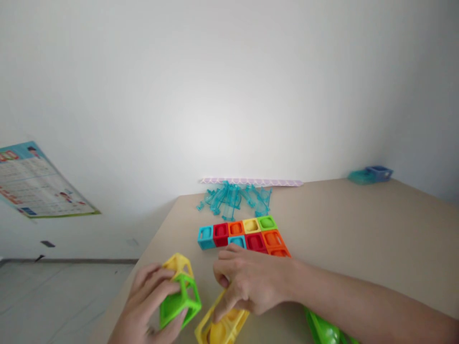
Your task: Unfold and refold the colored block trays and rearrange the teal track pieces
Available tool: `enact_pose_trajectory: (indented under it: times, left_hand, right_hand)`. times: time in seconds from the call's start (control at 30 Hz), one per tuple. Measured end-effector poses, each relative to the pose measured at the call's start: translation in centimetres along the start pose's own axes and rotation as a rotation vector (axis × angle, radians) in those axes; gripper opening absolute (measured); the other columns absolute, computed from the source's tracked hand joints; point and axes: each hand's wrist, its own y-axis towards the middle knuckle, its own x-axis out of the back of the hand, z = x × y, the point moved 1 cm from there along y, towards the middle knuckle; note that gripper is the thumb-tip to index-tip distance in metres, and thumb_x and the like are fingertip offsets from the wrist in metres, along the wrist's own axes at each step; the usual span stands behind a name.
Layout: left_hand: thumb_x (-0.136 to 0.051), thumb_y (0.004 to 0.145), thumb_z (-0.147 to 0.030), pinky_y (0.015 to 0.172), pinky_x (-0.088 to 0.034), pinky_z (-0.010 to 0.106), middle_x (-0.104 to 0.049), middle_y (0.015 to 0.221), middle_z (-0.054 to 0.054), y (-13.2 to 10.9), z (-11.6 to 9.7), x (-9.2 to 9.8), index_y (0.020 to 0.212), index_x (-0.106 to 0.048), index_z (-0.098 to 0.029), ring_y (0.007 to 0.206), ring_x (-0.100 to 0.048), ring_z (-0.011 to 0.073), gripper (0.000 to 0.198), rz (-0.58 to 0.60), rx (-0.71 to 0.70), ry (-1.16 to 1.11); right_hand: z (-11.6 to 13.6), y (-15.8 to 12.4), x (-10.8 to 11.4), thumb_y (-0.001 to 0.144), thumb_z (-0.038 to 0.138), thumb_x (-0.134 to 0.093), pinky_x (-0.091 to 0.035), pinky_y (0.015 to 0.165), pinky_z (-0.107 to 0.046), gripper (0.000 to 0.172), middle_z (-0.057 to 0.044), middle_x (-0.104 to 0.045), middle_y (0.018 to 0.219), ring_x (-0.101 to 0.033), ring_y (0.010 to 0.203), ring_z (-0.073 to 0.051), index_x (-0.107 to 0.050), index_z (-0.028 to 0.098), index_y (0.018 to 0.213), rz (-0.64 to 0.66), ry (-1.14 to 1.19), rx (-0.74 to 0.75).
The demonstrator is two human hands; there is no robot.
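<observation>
My left hand (150,301) is wrapped round a green cube block (179,303) with a yellow cube block (178,264) joined behind it, near the table's front left edge. My right hand (247,284) is curled, with its fingers pressed on a yellow block (220,329) lying flat on the table. Just beyond my right hand sits a flat assembly of joined coloured cube blocks (244,234): blue, red, orange, yellow and green. My right forearm hides part of that assembly and part of a green piece (324,329).
A heap of clear teal plastic pieces (234,198) lies behind the blocks on the beige table (358,229). A patterned strip (251,181) runs along the wall edge. Teal and blue trays (369,175) sit at the far right corner. A poster (32,184) hangs on the left.
</observation>
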Motion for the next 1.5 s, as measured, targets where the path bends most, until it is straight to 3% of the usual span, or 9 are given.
enact_pose_trajectory:
  times: [0.2,0.4,0.63,0.8,0.93,1.17,1.3,1.4,1.5]
  left_hand:
    - [-0.062,0.08,-0.025,0.086,-0.049,0.039,-0.065,0.099,0.005,4.5,0.6,-5.5,0.086,-0.067,-0.024,0.101,-0.055,0.0243,0.008,0.207,0.128,0.009]
    - [-0.053,0.083,-0.02,0.079,-0.047,0.036,-0.064,0.09,0.007,5.2,-1.7,-6.0,0.079,-0.069,-0.021,0.088,-0.059,0.0233,0.017,0.223,0.341,0.039]
    - [-0.057,0.084,-0.035,0.076,-0.043,0.031,-0.069,0.086,0.007,7.6,-2.1,-6.2,0.078,-0.072,-0.021,0.082,-0.063,0.0212,0.022,0.353,0.482,-0.005]
    - [-0.047,0.089,-0.041,0.078,-0.044,0.034,-0.067,0.085,0.011,8.9,-2.1,-7.3,0.083,-0.073,-0.018,0.083,-0.064,0.0246,0.035,0.364,0.555,0.068]
    - [-0.043,0.091,-0.035,0.081,-0.048,0.037,-0.063,0.093,0.014,9.3,-2.1,-7.8,0.1,-0.065,-0.012,0.087,-0.064,0.0256,0.034,0.204,0.587,0.068]
    - [-0.049,0.089,-0.03,0.086,-0.053,0.038,-0.06,0.104,0.011,5.6,-4.3,-5.8,0.092,-0.067,-0.02,0.099,-0.062,0.0233,0.021,-0.035,0.179,0.043]
    - [-0.059,0.083,-0.036,0.083,-0.055,0.033,-0.063,0.108,0.011,3.3,-6.9,-7.1,0.109,-0.065,-0.022,0.1,-0.062,0.0235,0.031,0.036,-0.17,0.017]
    - [-0.063,0.074,-0.057,0.083,-0.054,0.046,-0.059,0.123,0.012,2.3,-8.6,-9.5,0.123,-0.06,-0.031,0.107,-0.06,0.0336,0.055,0.055,-0.223,0.125]
    - [-0.067,0.073,-0.054,0.09,-0.044,0.06,-0.055,0.132,0.009,1.9,-10.0,-11.5,0.128,-0.056,-0.042,0.118,-0.05,0.0421,0.057,0.042,-0.117,0.262]
  right_hand:
    - [0.1,-0.1,0.1,0.077,0.015,-0.063,-0.037,0.081,-0.032,0.036,-0.001,-0.053,0.086,-0.049,0.084,-0.017,-0.073,0.035,0.105,-0.054,0.008,0.008]
    - [0.5,0.0,0.0,0.072,0.011,-0.061,-0.038,0.081,-0.031,0.041,0.0,-0.054,0.076,-0.054,0.079,-0.016,-0.072,0.032,0.106,-0.019,0.051,0.052]
    - [-2.9,-1.4,3.6,0.079,0.01,-0.052,-0.04,0.083,-0.036,0.033,-0.011,-0.063,0.097,-0.055,0.095,-0.024,-0.068,0.018,0.107,-0.178,-0.251,-0.588]
    - [-5.2,-3.2,2.9,0.085,0.016,-0.05,-0.042,0.084,-0.035,0.026,-0.01,-0.063,0.102,-0.058,0.093,-0.023,-0.066,0.019,0.105,0.02,-0.219,-0.637]
    - [-4.8,-3.2,1.8,0.085,0.024,-0.05,-0.044,0.081,-0.04,0.034,-0.013,-0.06,0.107,-0.057,0.093,-0.027,-0.06,0.019,0.117,0.017,-0.28,-0.624]
    - [-4.4,-2.8,1.8,0.082,0.025,-0.049,-0.044,0.082,-0.047,0.053,-0.016,-0.058,0.11,-0.055,0.096,-0.03,-0.046,0.018,0.134,0.025,-0.271,-0.615]
    - [-4.7,-2.8,1.9,0.082,0.026,-0.051,-0.043,0.083,-0.049,0.058,-0.016,-0.057,0.111,-0.055,0.096,-0.031,-0.042,0.022,0.139,0.039,-0.247,-0.599]
    - [-4.9,-3.0,2.1,0.084,0.024,-0.05,-0.042,0.086,-0.05,0.059,-0.016,-0.055,0.119,-0.054,0.102,-0.031,-0.04,0.028,0.142,0.045,-0.207,-0.572]
    - [-5.1,-3.2,2.1,0.084,0.017,-0.049,-0.038,0.093,-0.053,0.06,-0.013,-0.043,0.14,-0.045,0.121,-0.034,-0.042,0.037,0.14,0.051,-0.172,-0.465]
